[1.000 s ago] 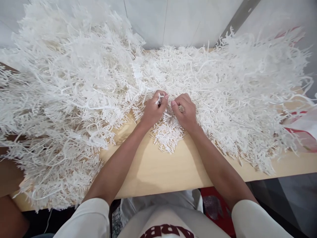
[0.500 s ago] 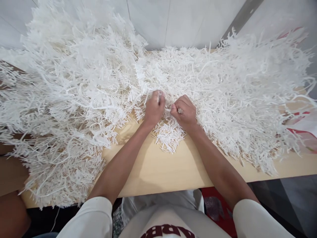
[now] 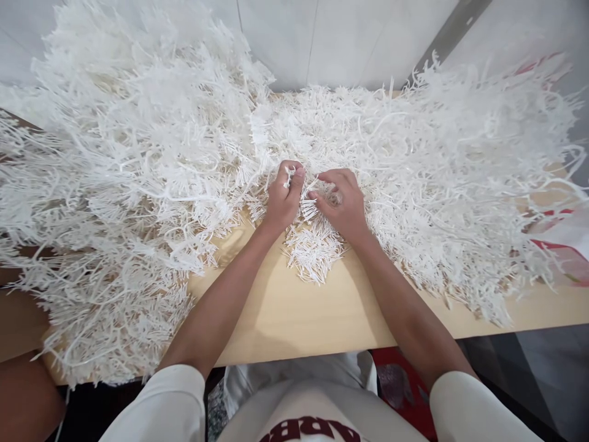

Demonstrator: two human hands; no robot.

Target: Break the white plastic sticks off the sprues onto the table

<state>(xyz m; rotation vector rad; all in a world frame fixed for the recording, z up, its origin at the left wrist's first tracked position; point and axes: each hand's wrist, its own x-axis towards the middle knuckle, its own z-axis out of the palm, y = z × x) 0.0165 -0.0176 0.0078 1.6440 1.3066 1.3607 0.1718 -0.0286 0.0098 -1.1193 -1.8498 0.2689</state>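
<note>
My left hand (image 3: 283,199) is closed around a white branched plastic piece (image 3: 289,176), part of which pokes out between thumb and fingers. Thin prongs (image 3: 309,209) fan out between my two hands; I cannot tell whether they belong to the held piece. My right hand (image 3: 345,205) is just to the right, its thumb and forefinger apart, close to the prongs. Below both hands lies a small pile of loose thin white sticks (image 3: 315,252) on the light wooden table (image 3: 313,313).
A tall heap of white branched pieces (image 3: 138,141) covers the left side. Another broad heap (image 3: 442,178) spreads to the right, beside a red and white plastic bag (image 3: 564,239). Behind stands a pale wall (image 3: 350,43). Another person's limb (image 3: 27,399) shows at lower left.
Half a second ago my right fingers were pinched together beside a blurred left hand; now they are spread apart. My left hand has turned slightly and keeps the white piece.
</note>
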